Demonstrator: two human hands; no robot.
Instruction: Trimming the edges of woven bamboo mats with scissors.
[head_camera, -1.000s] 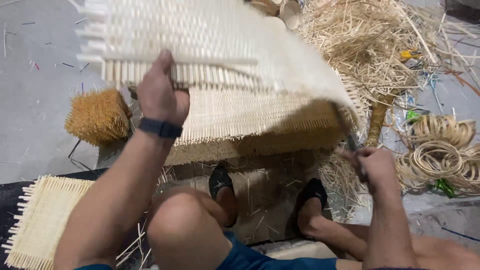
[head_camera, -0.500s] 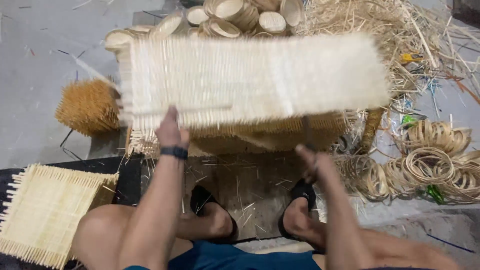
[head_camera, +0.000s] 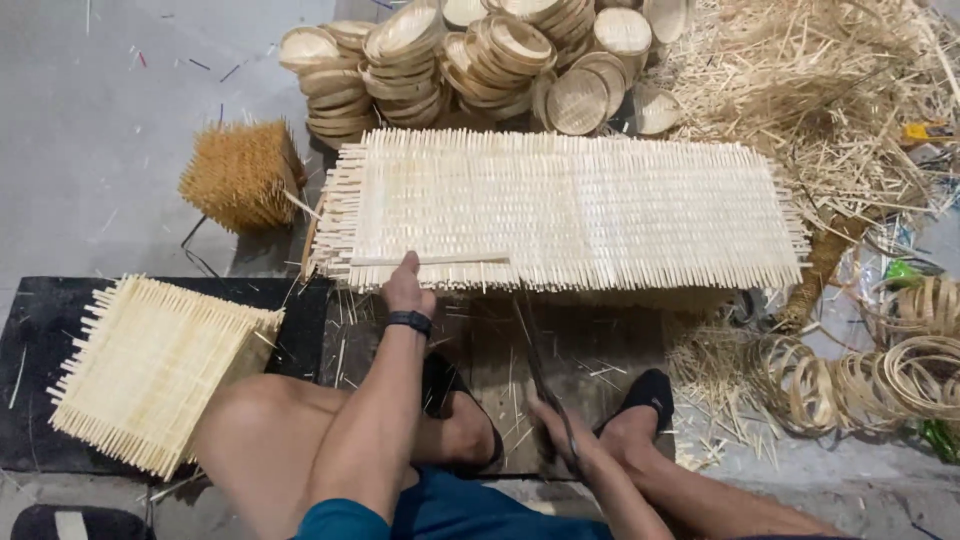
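Note:
A large pale woven bamboo mat (head_camera: 570, 205) lies flat across a low stack in front of me, with strip ends sticking out all around. My left hand (head_camera: 405, 287), a dark band on its wrist, grips the mat's near edge beside a loose flat strip (head_camera: 440, 260). My right hand (head_camera: 553, 428) sits low between my feet, shut on a long dark bladed tool (head_camera: 535, 360) that points up toward the mat's near edge. My bare knees and dark sandals show below.
Stacks of round woven trays (head_camera: 480, 50) stand behind the mat. A bristly bundle of sticks (head_camera: 240, 175) is at the left. A smaller woven mat (head_camera: 150, 370) lies on a black board (head_camera: 30, 340). Bamboo ring coils (head_camera: 900, 370) and a shavings heap (head_camera: 830, 90) fill the right.
The mat, held up and tilted a second ago, has come down flat. My right hand has left the mat's right side and dropped between my feet with the tool.

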